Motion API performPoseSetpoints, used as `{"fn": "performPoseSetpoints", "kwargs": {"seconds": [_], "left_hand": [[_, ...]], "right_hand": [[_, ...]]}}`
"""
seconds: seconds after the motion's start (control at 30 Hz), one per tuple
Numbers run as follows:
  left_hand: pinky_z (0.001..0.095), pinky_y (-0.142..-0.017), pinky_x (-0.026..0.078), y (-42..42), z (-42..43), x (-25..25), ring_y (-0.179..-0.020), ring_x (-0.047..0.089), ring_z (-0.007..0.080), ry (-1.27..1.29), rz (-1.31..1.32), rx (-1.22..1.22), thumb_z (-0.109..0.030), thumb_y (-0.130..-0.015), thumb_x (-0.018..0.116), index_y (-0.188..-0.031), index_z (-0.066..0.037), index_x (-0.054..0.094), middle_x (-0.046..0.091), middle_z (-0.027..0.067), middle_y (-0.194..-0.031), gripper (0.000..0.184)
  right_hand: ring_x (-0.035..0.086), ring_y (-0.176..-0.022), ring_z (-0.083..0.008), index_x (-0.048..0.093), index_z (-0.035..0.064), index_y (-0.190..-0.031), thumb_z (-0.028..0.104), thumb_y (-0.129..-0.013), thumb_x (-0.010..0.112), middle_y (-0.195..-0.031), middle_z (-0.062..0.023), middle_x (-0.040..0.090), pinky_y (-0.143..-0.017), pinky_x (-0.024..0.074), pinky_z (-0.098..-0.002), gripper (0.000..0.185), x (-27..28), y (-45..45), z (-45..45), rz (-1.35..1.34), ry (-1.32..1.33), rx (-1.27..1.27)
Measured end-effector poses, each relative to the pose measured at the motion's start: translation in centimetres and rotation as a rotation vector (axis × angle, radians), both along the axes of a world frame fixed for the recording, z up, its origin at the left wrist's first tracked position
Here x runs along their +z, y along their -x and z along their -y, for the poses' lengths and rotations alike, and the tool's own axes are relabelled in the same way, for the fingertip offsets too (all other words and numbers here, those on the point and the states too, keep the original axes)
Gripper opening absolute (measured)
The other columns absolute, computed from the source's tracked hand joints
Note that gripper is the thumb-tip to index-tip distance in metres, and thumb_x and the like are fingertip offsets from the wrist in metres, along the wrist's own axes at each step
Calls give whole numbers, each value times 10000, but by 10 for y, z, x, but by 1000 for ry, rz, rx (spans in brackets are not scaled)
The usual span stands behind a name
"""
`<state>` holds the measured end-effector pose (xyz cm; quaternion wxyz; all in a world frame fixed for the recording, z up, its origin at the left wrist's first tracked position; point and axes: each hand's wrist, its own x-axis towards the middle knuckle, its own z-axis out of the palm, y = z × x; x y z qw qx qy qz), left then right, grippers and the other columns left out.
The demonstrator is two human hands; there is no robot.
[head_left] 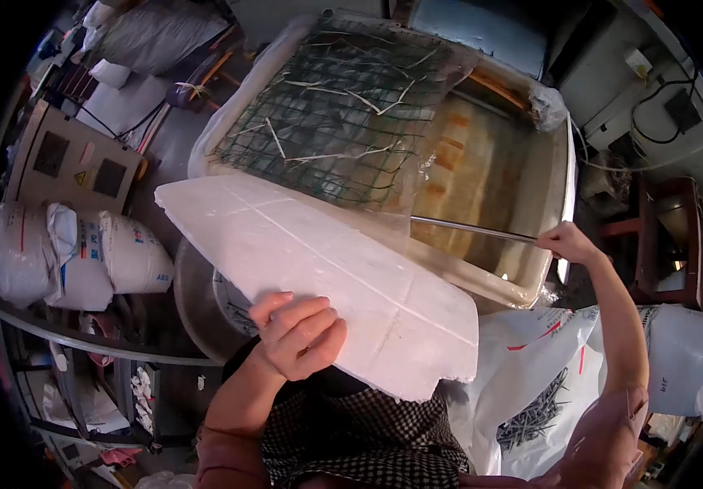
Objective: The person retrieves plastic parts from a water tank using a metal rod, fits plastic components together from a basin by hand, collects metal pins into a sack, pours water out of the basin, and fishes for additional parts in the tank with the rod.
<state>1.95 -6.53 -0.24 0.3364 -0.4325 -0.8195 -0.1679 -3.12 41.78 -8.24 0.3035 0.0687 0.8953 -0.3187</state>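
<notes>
My left hand is closed on the lower edge of a large white foam board, its fingers curled over the top face. The board lies slanted in front of me, its far side close against the front rim of a cream tub. My right hand is wrapped round the end of a thin metal rod that reaches left across the tub. A green net with white strips and clear plastic sheeting covers the tub's left part. Brownish water shows in its uncovered right part.
White sacks and a control box stand at the left. Partly under the board is a round metal basin. A white bag with dark, thin pieces lies at my right. A reddish frame stands beyond it.
</notes>
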Motion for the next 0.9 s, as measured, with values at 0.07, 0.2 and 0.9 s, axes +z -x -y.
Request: {"fn": "performPoseSetpoints", "kwargs": {"seconds": [0.07,0.2,0.9], "left_hand": [[350,-881,322,1,0,-2,-804,575,127,-5,-5,-15,-58,-680,593,-772,-166,563,572,-40,-772,145],[348,-886,321,3,0,-4,-807,574,125,-8,-32,3,-63,-678,595,-765,-167,564,574,-41,-773,139],[335,-879,310,-1,-2,-2,-795,570,123,-17,-22,-1,-45,-667,594,-760,-161,559,571,-38,-774,153]], "right_hand": [[513,-472,-112,682,28,-920,221,-806,646,-568,-91,589,-504,442,-280,227,-14,16,28,-121,-50,72],[436,-450,-68,681,26,-919,237,-834,622,-498,-46,502,-425,367,-259,235,-34,26,61,-201,55,70],[426,-439,-60,674,2,-911,138,-812,628,-500,-16,491,-424,358,-251,174,18,-53,-33,-152,-43,-41]]}}
